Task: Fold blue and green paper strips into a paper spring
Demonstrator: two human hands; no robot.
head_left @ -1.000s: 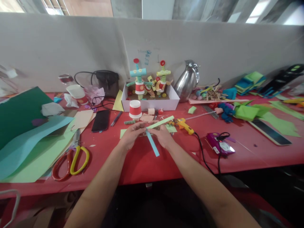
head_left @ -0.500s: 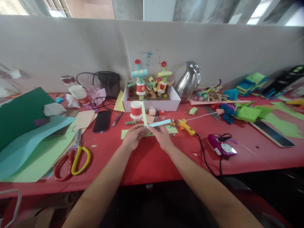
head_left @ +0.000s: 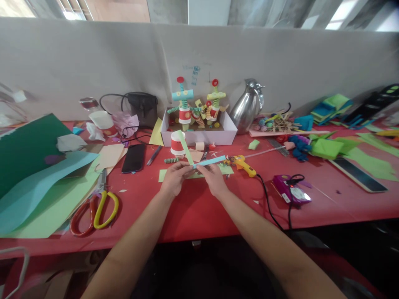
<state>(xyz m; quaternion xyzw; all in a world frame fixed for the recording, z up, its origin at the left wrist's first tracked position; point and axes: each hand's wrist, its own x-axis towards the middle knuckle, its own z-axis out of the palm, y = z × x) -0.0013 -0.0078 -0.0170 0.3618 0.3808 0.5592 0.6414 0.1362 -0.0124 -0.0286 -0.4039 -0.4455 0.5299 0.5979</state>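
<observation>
My left hand (head_left: pixel 175 177) and my right hand (head_left: pixel 212 178) meet over the middle of the table, both with fingers pinched. Between them two paper strips join at one end: a light green strip (head_left: pixel 185 148) points up and away, and a light blue strip (head_left: pixel 212 160) runs to the right. The joined ends sit at my fingertips, partly hidden. Just behind stands an upside-down red and white paper cup (head_left: pixel 177 144). A folded green paper spring (head_left: pixel 171 160) lies left of the strips, and a pale green paper piece (head_left: pixel 163 176) lies beneath my hands.
A yellow glue gun (head_left: pixel 245 165) lies to the right, its cord running to the front edge. Scissors (head_left: pixel 100 211) and paper sheets (head_left: pixel 37 199) are on the left. Behind, a white box (head_left: pixel 215 138) holds paper-cup figures beside a metal jug (head_left: pixel 248 106). Phones (head_left: pixel 133 158) lie on both sides.
The green strip's far end has swung left, so it now leans across the front of the cup. Both hands stay in nearly the same place.
</observation>
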